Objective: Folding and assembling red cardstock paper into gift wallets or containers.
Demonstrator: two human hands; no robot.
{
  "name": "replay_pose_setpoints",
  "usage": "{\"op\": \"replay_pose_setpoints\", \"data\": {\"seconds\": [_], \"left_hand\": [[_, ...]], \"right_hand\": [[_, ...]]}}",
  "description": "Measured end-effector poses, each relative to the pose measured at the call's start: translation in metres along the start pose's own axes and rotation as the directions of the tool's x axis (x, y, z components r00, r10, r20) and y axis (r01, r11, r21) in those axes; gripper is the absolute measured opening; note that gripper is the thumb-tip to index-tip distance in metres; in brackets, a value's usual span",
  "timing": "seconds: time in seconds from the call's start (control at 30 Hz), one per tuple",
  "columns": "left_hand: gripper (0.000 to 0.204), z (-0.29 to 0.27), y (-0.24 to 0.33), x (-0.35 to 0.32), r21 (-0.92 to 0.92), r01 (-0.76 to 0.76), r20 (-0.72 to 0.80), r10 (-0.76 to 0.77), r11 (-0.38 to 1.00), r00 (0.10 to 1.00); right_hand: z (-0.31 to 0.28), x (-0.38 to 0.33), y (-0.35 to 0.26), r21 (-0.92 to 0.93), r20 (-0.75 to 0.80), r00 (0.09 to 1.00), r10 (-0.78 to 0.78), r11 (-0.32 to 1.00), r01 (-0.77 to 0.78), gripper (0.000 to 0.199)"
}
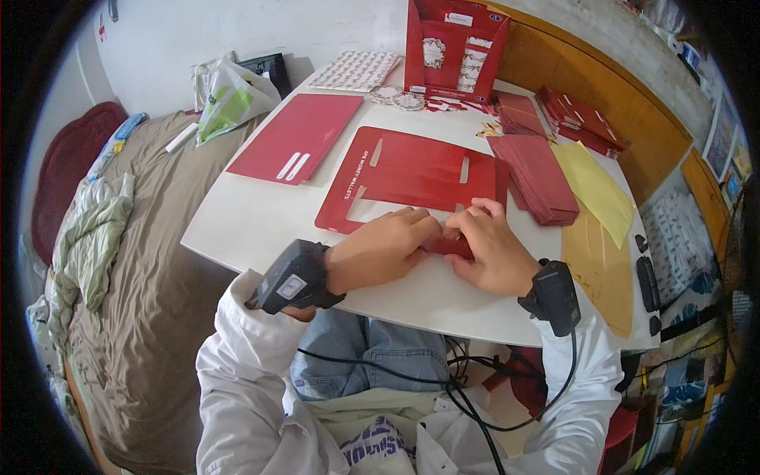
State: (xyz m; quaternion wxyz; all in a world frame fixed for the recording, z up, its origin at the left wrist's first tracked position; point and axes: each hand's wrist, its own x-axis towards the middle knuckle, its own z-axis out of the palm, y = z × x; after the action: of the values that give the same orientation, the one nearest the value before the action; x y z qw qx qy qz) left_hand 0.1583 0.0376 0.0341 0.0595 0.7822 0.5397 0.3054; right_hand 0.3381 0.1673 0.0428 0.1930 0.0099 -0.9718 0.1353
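A glossy red card sheet (412,170) with pale slits lies flat on the white table in front of me. Over its near edge, my left hand (388,245) and my right hand (495,247) come together with bent fingers. Between them they pinch a red paper piece (453,246); my fingers partly hide it, so I cannot tell whether it is loose or part of the sheet. Right of the sheet is a stack of dark red envelopes (542,186). To the left lies a plain red card (305,134) with two white slots.
A red display box (457,47) stands at the back, beside a patterned sheet stack (356,70) and more red packets (582,119). Yellow paper (598,190) covers the right side. Black cables (412,381) hang across my lap. A bed (158,261) adjoins the table's left.
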Motion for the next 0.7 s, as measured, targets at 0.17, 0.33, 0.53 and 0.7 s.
{"op": "replay_pose_setpoints", "data": {"seconds": [0.17, 0.33, 0.53, 0.7], "left_hand": [[0.021, -0.007, -0.001, -0.003, 0.171, 0.024, -0.024, -0.02, 0.985, 0.999], [0.022, -0.001, 0.004, 0.001, 0.199, 0.023, -0.029, -0.017, 0.98, 0.999], [0.027, 0.006, 0.011, 0.006, 0.142, 0.121, -0.02, -0.119, 0.982, 0.993], [0.028, 0.004, 0.009, -0.005, 0.226, 0.092, -0.057, -0.081, 0.97, 0.995]], "right_hand": [[-0.006, 0.0, 0.003, -0.017, 0.008, 0.999, 0.041, 0.999, -0.041, 0.041], [-0.002, 0.0, -0.002, -0.007, -0.006, 0.999, 0.033, 0.999, -0.033, 0.047], [0.003, 0.001, -0.006, -0.063, -0.105, 0.994, 0.0, 0.998, -0.007, 0.049], [0.0, -0.001, -0.006, -0.058, -0.028, 0.999, 0.027, 0.998, -0.028, 0.048]]}}
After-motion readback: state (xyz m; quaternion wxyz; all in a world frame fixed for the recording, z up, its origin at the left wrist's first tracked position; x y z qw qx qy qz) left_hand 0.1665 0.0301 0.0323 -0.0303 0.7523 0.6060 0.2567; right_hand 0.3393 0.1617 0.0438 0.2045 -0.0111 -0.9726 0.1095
